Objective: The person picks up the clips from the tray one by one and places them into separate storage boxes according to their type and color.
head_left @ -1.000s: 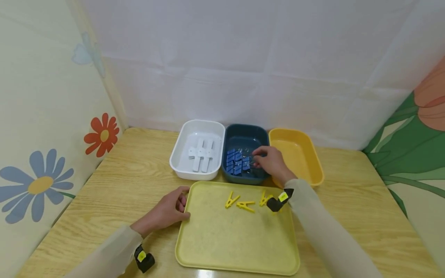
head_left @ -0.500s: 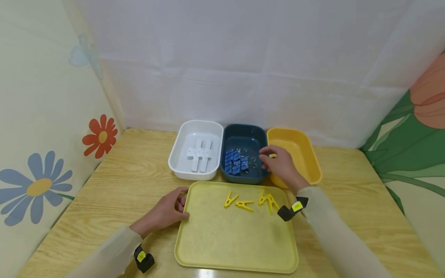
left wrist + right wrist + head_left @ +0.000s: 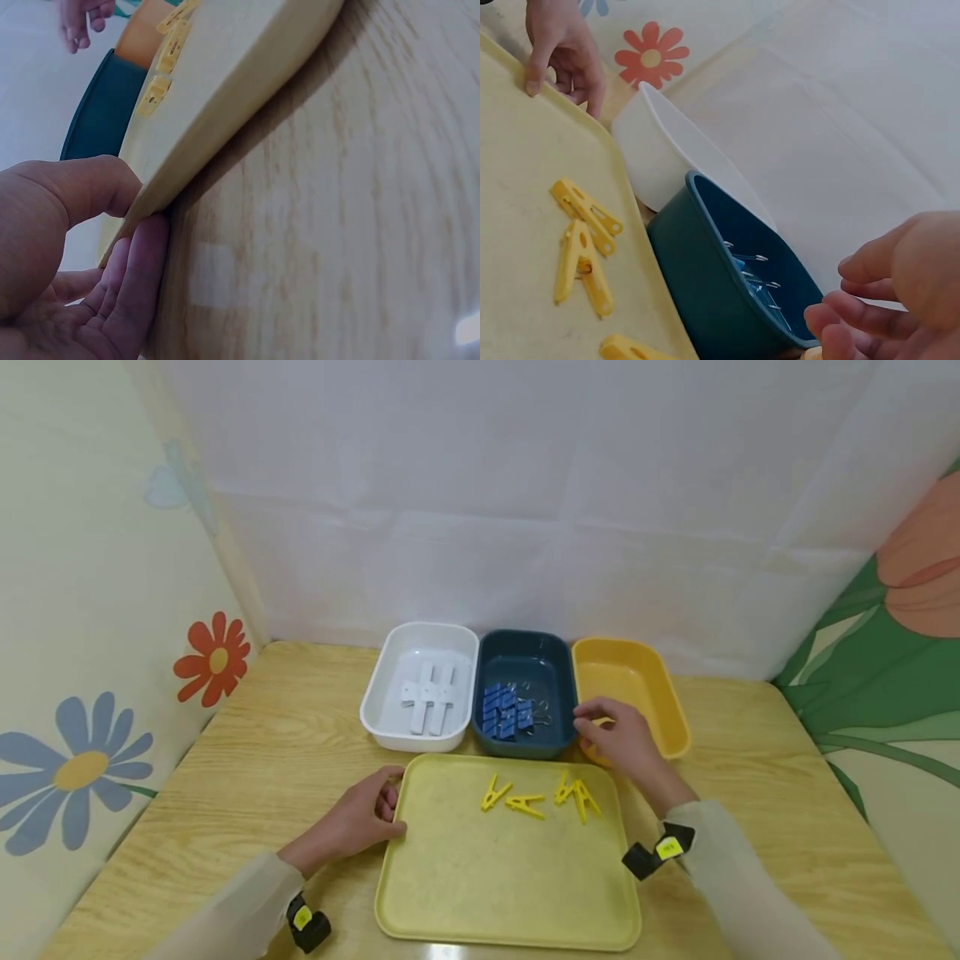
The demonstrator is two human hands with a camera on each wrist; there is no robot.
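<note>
My left hand (image 3: 366,814) grips the left edge of a pale yellow tray (image 3: 495,893). In the left wrist view, its thumb lies on the rim and fingers tuck under the tray's edge (image 3: 232,112). Several yellow clothespins (image 3: 525,804) lie across the tray's far half. My right hand (image 3: 618,735) hovers over the near left corner of a yellow bin (image 3: 670,714), fingers loosely bent and holding nothing. Beside it stands a dark blue bin (image 3: 536,650) with blue binder clips (image 3: 507,714) inside; their wire handles (image 3: 761,283) show in the right wrist view.
A white bin (image 3: 375,693) at the left of the row holds several flat white pieces (image 3: 426,697) with crossbars. The bins stand side by side behind the tray, near a white cloth backdrop (image 3: 450,527). Flower-printed panels (image 3: 82,610) flank the wooden table (image 3: 247,760).
My right hand has drawn back from over the dark blue bin, rightward to the yellow bin's near corner, uncovering clothespins on the tray. The left hand keeps its hold on the tray.
</note>
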